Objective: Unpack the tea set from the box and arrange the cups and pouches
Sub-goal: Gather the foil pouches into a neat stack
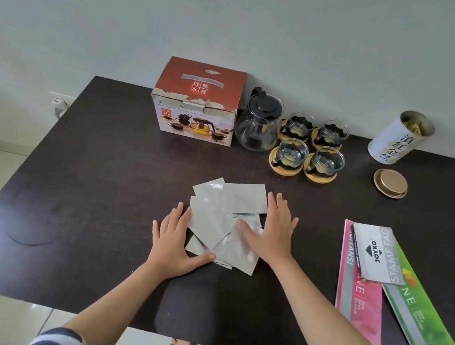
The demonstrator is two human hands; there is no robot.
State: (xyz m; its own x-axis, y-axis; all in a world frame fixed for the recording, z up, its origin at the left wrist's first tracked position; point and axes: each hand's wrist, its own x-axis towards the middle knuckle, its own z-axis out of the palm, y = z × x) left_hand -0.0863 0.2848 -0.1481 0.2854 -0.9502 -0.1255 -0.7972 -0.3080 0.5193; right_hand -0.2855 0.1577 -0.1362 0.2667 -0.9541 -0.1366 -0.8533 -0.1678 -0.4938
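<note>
Several silver foil pouches lie overlapped in a loose pile at the middle of the dark table. My left hand lies flat at the pile's left edge, thumb on a pouch. My right hand lies flat on the pile's right side, fingers spread. The red and white tea set box stands closed at the back. A glass teapot with a black lid stands right of it. Beside it, several glass cups sit on round wooden coasters in a square group.
A white tea tin stands open and tilted at the back right, its gold lid lying in front. A stamp pad box rests on pink and green paper packs at the right edge. A wall runs behind the table.
</note>
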